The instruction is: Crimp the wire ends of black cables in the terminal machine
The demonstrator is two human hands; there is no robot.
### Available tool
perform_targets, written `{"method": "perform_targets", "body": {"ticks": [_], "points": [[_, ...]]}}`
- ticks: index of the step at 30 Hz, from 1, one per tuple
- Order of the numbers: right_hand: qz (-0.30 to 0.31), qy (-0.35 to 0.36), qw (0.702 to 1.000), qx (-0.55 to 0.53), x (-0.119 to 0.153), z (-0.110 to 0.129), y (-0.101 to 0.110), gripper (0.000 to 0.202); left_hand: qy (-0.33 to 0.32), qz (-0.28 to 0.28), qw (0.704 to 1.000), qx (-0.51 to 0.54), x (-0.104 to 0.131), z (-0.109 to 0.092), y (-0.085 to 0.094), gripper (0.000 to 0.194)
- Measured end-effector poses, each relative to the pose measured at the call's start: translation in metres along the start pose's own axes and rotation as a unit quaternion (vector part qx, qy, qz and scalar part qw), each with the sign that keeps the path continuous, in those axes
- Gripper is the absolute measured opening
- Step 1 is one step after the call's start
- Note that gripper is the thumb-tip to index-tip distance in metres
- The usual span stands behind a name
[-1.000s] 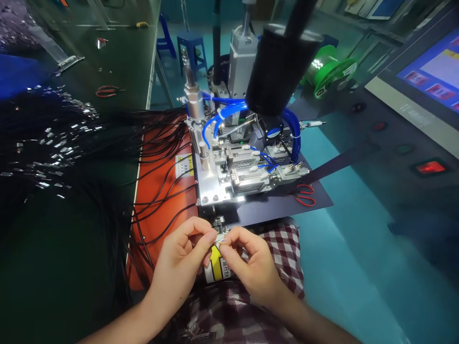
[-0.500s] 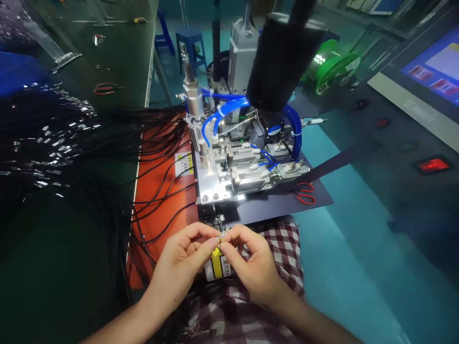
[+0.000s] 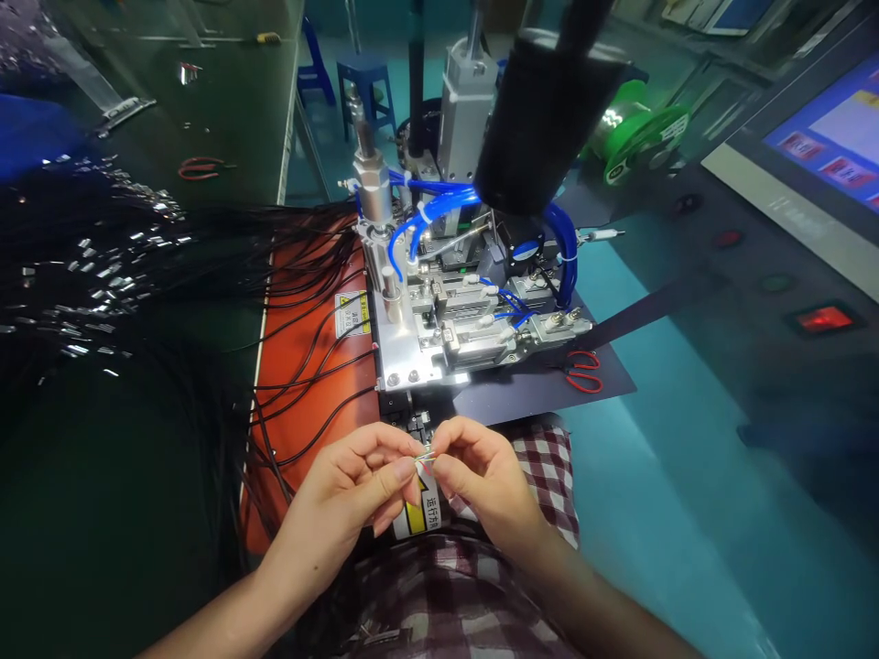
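Observation:
Thin coloured wires [image 3: 425,458] show between my fingertips at the front edge of the machine [image 3: 453,311]. My left hand [image 3: 357,476] pinches them from the left, thumb against index finger. From the right, my right hand [image 3: 484,467] pinches the wires' other side, close to the left fingertips. Just below the fingertips a white and yellow label [image 3: 417,517] is partly covered by the hands. Black cables [image 3: 322,426] lie across the orange surface [image 3: 295,348] left of the machine, several of their ends at its edge.
Red-handled scissors [image 3: 583,372] lie on the dark plate right of the machine. Another red-handled tool [image 3: 201,168] is on the green table at the left. A green spool [image 3: 645,128], a black cylinder [image 3: 542,119] and a control panel with screen [image 3: 824,137] stand around.
My fingertips have moved slightly apart, and more of the coloured wires shows between them. More of the yellow label is uncovered.

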State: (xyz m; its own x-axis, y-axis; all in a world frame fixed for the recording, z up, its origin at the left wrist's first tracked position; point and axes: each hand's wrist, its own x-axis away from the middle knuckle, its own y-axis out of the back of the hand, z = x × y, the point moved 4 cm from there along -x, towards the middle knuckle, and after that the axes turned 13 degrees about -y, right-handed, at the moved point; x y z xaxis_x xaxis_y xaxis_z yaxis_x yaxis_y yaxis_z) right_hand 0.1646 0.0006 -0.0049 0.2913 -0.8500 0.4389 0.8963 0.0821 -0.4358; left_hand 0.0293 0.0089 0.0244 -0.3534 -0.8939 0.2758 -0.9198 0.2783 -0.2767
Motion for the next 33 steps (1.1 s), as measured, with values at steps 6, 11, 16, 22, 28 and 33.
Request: {"method": "perform_targets", "body": {"ticks": [6,11,16,22,28,33], "points": [[-0.002,-0.001,1.0,0.01,-0.001,0.0,-0.001,0.02,0.002,0.015,1.0,0.011,0.001,-0.001,-0.001,0.015],[0.02,0.004,0.999,0.031,-0.001,0.0,-0.002,0.019,0.005,0.048,0.999,-0.003,0.001,0.0,-0.002,0.016],[0.045,0.022,0.991,0.128,0.0,0.014,0.0,0.017,0.038,0.061,0.995,-0.074,0.001,0.001,-0.002,0.021],[0.037,0.066,0.972,0.221,-0.001,0.025,0.004,0.015,0.042,0.005,0.994,-0.101,-0.001,0.002,-0.002,0.021],[-0.05,0.019,0.985,0.166,-0.001,0.009,0.011,0.011,0.024,-0.018,0.994,-0.101,-0.006,0.003,-0.002,0.02],[-0.123,0.041,0.97,0.203,0.004,0.006,0.005,0.008,0.025,-0.017,0.994,-0.109,-0.006,0.004,-0.001,0.02]]}}
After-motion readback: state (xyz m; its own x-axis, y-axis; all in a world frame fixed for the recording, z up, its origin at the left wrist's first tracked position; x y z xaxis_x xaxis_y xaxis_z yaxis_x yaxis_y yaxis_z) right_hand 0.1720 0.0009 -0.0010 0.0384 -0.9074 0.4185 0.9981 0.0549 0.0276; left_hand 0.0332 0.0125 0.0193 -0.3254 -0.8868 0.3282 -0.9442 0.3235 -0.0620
